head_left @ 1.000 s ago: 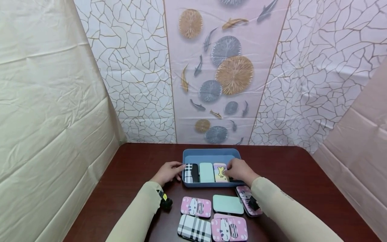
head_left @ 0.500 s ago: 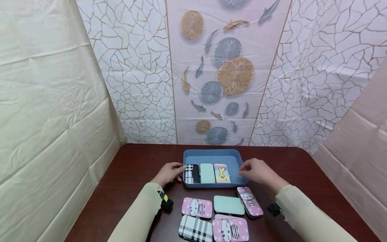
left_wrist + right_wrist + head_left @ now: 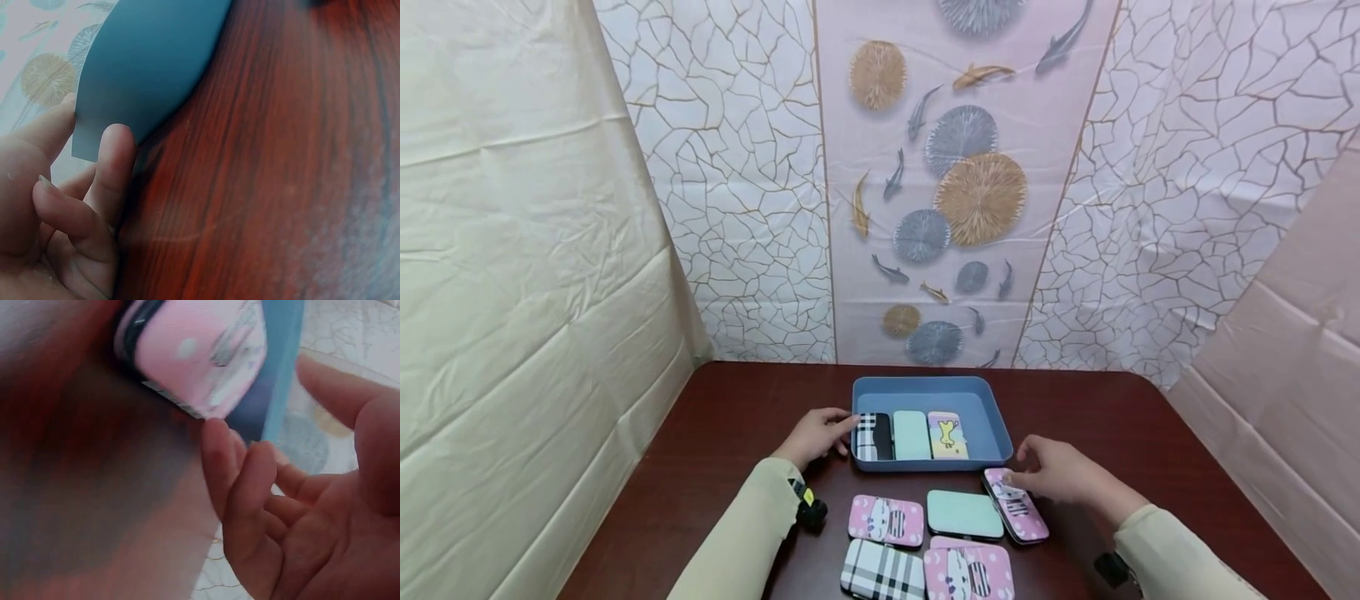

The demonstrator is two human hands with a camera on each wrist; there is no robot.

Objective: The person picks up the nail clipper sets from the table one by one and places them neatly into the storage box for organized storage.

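My left hand (image 3: 812,435) grips the left wall of a blue tray (image 3: 977,408), its fingers on both sides of the wall in the left wrist view. Inside the tray, a black-and-white plaid case (image 3: 874,437), a mint case (image 3: 912,435) and a case with a yellow cartoon animal (image 3: 947,435) stand side by side along the front. My right hand (image 3: 1063,471) is over the far end of a pink cartoon case (image 3: 1017,507) that lies slanted outside the tray. Thumb and fingers are spread apart; the right wrist view shows the fingertips right at the pink case's edge (image 3: 200,362).
In front of the tray, on the dark red table (image 3: 737,392), lie another mint case (image 3: 964,513), a pink case (image 3: 886,521), a plaid case (image 3: 883,571) and two overlapping pink cases (image 3: 968,573). Patterned cloth (image 3: 752,208) hangs behind the table.
My right hand has let go of the yellow cartoon case in the tray, moved out to the right, then down to the slanted pink case. My left hand has stayed at the tray's wall.
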